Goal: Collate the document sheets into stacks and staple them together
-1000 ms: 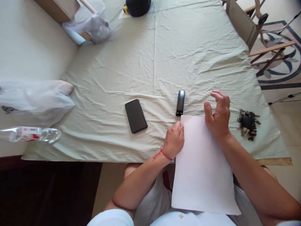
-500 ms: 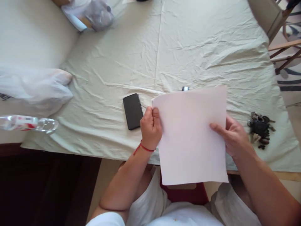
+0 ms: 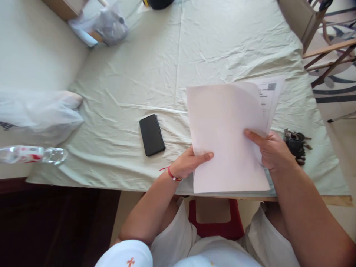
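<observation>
Several white sheets of paper (image 3: 225, 122) are held over the near edge of the table, a blank face on top. Behind them at the upper right, a printed sheet (image 3: 274, 89) with dark text fans out. My left hand (image 3: 190, 162), with a red string on the wrist, grips the left edge, thumb on top and fingers hidden beneath. My right hand (image 3: 271, 148) pinches the right side, its thumb pressed on the blank face. Left of the papers, a black phone (image 3: 152, 135) lies flat on the cloth.
A bunch of keys (image 3: 296, 144) lies beyond my right hand. Plastic bags (image 3: 41, 115) and a clear bottle (image 3: 30, 154) are at the left. A chair (image 3: 328, 52) stands at the far right. Wrinkled pale cloth (image 3: 125, 89) covers the table.
My left hand has slid lower on the left edge, its thumb now lying over the paper. The printed sheet has come into view behind the blank one at the right.
</observation>
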A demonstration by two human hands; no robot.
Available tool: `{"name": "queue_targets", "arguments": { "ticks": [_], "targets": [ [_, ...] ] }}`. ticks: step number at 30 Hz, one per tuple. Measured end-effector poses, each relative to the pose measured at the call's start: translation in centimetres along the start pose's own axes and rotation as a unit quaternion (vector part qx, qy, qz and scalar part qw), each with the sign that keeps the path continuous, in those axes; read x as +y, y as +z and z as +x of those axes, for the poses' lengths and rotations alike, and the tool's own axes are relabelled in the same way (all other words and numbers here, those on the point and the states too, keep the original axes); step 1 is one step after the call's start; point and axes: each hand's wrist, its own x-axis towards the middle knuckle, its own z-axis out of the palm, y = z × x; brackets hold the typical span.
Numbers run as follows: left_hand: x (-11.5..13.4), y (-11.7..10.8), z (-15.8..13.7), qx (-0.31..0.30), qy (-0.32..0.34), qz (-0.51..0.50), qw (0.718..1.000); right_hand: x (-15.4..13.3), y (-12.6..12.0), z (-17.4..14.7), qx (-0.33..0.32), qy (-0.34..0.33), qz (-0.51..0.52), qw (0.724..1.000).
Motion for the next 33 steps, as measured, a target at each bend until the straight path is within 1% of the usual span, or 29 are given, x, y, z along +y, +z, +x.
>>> {"name": "queue_targets", "arguments": {
  "ticks": [3,5,9,15,17,19,23,27,29,33],
  "targets": [
    [-0.4,-0.1,0.3,0.015,-0.015,0.002,1.0,-0.4,-0.1,0.4,-0.009,0.033,0.031,0.999],
    [-0.4,-0.3,0.5,0.026,-0.02,0.006,0.999,-0.7,-0.2,0.5,-0.012,0.036,0.043,0.998],
    [-0.1,-0.5,0.9,0.047,0.005,0.01,0.999,-1.1,-0.6,0.3,0.0,0.026,0.046,0.999],
    [0.5,-0.4,1.4,0.078,0.037,-0.048,0.995,-0.9,-1.4,0.5,0.039,0.029,0.039,0.998],
    [0.5,-0.2,1.4,0.087,0.041,-0.064,0.993,-0.8,-1.4,0.6,0.033,0.032,0.041,0.998],
    [0.5,0.0,1.4,0.099,0.04,-0.078,0.991,-0.8,-1.1,0.6,0.013,0.041,0.044,0.998],
    [0.3,0.3,1.4,0.141,0.035,-0.107,0.984,-0.6,-0.1,0.6,-0.03,0.058,0.04,0.997],
    [0.2,0.3,1.4,0.158,0.045,-0.117,0.979,-0.4,0.6,0.7,-0.024,0.018,0.035,0.999],
    [0.3,0.2,1.4,0.158,0.051,-0.122,0.979,-0.5,0.6,0.6,-0.027,0.011,0.029,0.999],
    [0.5,0.1,1.4,0.161,0.047,-0.124,0.978,-0.9,0.1,0.4,-0.044,0.05,0.017,0.998]
  ]
}}
